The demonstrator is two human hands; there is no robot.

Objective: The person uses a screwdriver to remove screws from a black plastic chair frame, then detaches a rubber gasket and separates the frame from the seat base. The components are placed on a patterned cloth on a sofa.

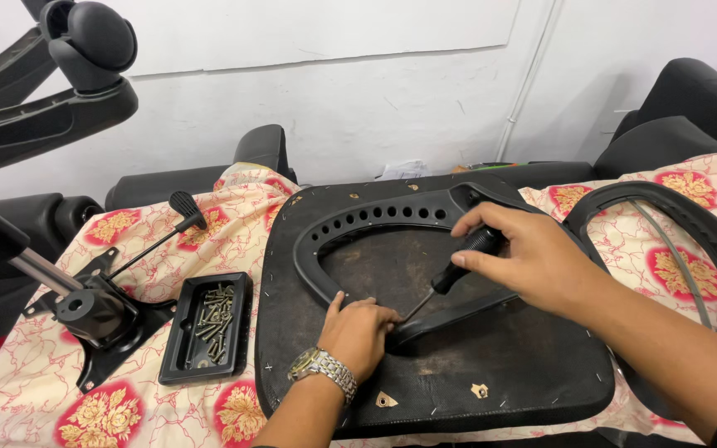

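Note:
My right hand (pixel 533 253) grips the black handle of a screwdriver (pixel 456 267), its tip angled down toward the end of a black curved plastic bracket (pixel 325 224) with a row of holes. The bracket lies on the upturned black seat base (pixel 508 365). My left hand (pixel 357 328), with a metal watch on the wrist, presses down on the bracket's end right beside the screwdriver tip. Whether a screw sits under the tip is hidden.
A black tray (pixel 178 340) holding several screws lies left of the seat base. Further left sits a black chair mechanism (pixel 97 319) with a lever and gas cylinder. A chair wheel base (pixel 85 50) hangs upper left. Another black ring frame (pixel 699 224) rests at right on floral cloth.

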